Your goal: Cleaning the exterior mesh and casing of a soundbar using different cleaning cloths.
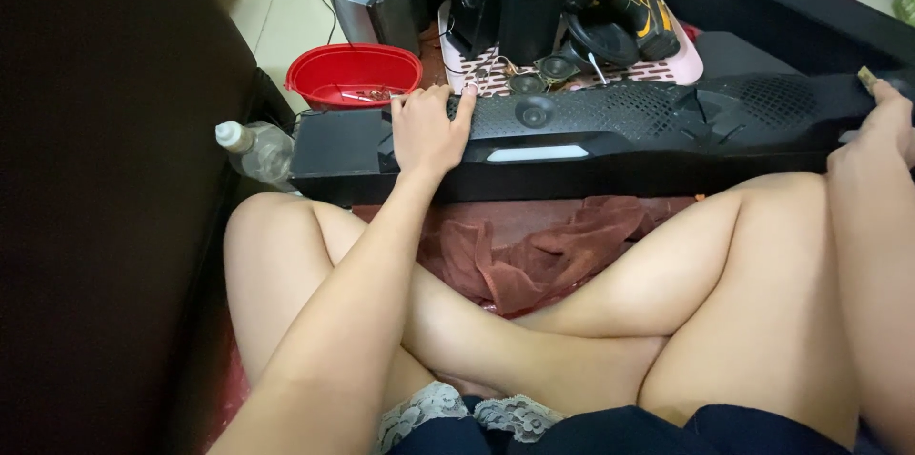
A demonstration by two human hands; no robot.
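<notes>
Long black speaker bar (610,136) lying across the lap, steadied at both ends: left hand (426,129) flat on its top, grip apart, red bowl (354,74) just beyond; right hand (882,131) closed over its far end.

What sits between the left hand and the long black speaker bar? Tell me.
Nothing visible. The left hand already rests flat on the speaker bar near its left end. The right hand touches its right end.
</notes>
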